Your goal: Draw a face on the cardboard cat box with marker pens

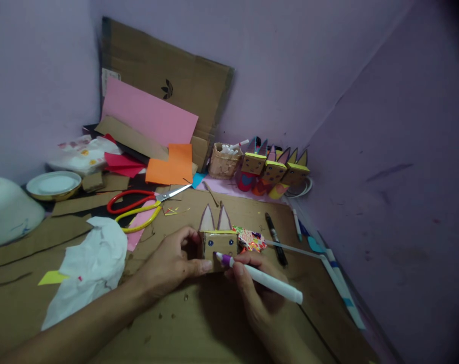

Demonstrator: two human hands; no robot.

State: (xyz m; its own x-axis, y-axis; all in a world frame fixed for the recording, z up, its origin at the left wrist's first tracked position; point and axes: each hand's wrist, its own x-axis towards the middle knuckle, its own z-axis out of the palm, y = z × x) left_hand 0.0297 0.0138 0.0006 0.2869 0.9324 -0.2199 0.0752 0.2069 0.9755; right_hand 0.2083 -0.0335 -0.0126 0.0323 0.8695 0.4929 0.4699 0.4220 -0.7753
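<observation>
My left hand (176,258) grips the left side of a small cardboard animal head (219,242). The head has two pointed pale ears with dark outlines, a yellow top edge and two drawn eyes. In my right hand (258,288) is a white marker (271,283) with a purple collar, held like a pen. Its tip points at the front of the head, below the left eye; whether it touches is too blurred to tell. A colourful patterned piece (252,238) lies just behind the head, by a thin clear stick.
Large scissors (161,199) lie open beyond my left hand, near crumpled white paper (96,268). A black pen (275,237) lies to the right. Three finished-looking cardboard animals (275,172) and a marker cup (224,162) stand at the back. Walls bound the right and rear.
</observation>
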